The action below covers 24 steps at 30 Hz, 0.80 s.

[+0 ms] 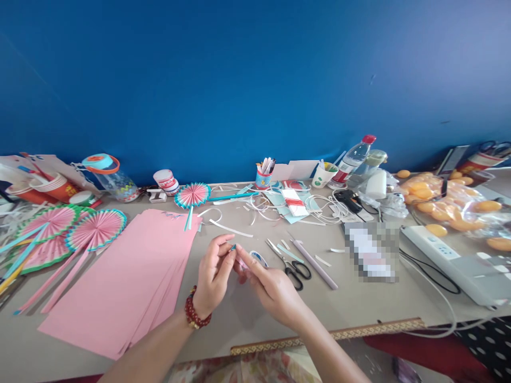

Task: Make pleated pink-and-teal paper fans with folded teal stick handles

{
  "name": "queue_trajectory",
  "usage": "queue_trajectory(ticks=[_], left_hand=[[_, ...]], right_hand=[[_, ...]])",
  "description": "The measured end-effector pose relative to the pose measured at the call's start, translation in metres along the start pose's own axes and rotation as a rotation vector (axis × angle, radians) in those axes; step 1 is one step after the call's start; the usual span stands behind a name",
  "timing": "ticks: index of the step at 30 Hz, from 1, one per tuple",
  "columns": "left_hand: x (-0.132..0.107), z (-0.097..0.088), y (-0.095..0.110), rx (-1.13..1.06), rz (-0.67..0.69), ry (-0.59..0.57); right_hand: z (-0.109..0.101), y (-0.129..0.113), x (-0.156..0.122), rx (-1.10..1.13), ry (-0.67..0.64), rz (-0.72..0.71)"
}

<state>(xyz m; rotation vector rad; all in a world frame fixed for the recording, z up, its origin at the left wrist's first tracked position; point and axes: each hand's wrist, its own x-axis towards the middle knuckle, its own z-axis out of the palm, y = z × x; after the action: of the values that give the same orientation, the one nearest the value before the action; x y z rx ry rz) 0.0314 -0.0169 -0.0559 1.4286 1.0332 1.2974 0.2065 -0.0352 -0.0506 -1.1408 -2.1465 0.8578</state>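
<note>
My left hand (pixel 213 274), with a dark red bead bracelet at the wrist, and my right hand (pixel 275 292) meet above the table's middle. Between their closed fingertips is a small pink paper piece (pixel 241 261) with a blue tip; most of it is hidden by the fingers. Just behind the right fingers lies a roll of tape (pixel 260 259), partly covered. Black-handled scissors (pixel 293 266) rest to the right, beside a pale lilac stick-like tool (pixel 315 264). Left of my hands, a stack of pink paper sheets (pixel 123 271) lies flat.
Watermelon-like paper fans (pixel 98 230) lie at the left, and another fan (pixel 192 197) stands farther back. Paper scraps, a pen cup (pixel 264 178), a plastic bottle (pixel 351 159) and a glue gun (pixel 349 202) line the rear. A power strip (pixel 435 250) and bagged orange balls (pixel 435 199) occupy the right.
</note>
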Motion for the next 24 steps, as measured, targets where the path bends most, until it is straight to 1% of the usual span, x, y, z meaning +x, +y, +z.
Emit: queue_trajectory(ticks=[3,7,11,17,24], left_hand=[[0.0011,0.0002,0.0005,-0.01,0.006,0.012],[0.003,-0.0001,0.0022,-0.023,0.002,0.033],[0.0027,0.0008,0.0029,-0.038,-0.005,0.05],[0.0001,0.0012,0.0034,-0.065,0.005,0.087],[-0.0015,0.0001,0.0024,-0.093,0.005,0.119]], right_hand=[[0.0,0.0003,-0.0011,0.009,0.016,0.023],[-0.0038,-0.0004,-0.0025,0.076,0.073,0.119],[-0.0058,0.0004,-0.0029,0.126,0.063,0.136],[-0.0045,0.0015,-0.0009,0.114,0.076,0.129],[-0.0071,-0.0018,0.0044,0.158,0.04,0.193]])
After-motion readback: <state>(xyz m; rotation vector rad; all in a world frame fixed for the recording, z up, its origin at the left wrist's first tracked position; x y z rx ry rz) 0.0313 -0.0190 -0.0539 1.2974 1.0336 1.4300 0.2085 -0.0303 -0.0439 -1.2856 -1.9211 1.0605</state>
